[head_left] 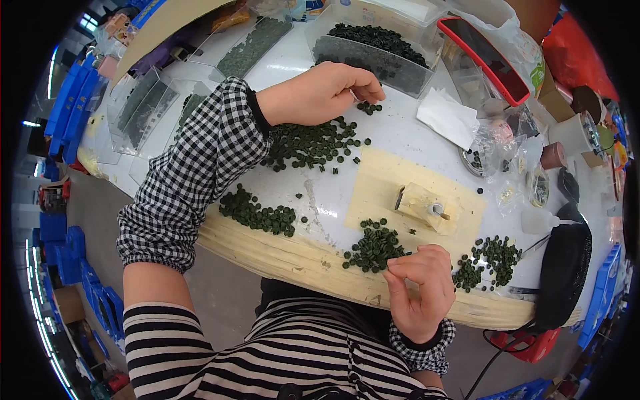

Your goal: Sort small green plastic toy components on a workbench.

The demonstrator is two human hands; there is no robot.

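My left hand (317, 95) reaches across the white tabletop with its fingers curled down, near a small cluster of dark green round pieces (371, 107). What its fingertips hold, if anything, is hidden. A wide spread of the same pieces (310, 145) lies just below that hand. My right hand (424, 288) is at the table's front edge, thumb and forefinger pinched together beside a heap of green pieces (375, 248). Anything in that pinch is too small to name. Beyond it stands a small pale block fixture (423, 207) with a metal post, on a yellowish board (373, 177).
More green pieces lie in a left heap (257, 212) and a right heap (492, 259). Clear bins (373, 63) stand at the back. A red-framed phone (483, 60), white tissue (448, 119) and plastic bags (503, 160) are right. A black padded object (563, 273) hangs over the right edge.
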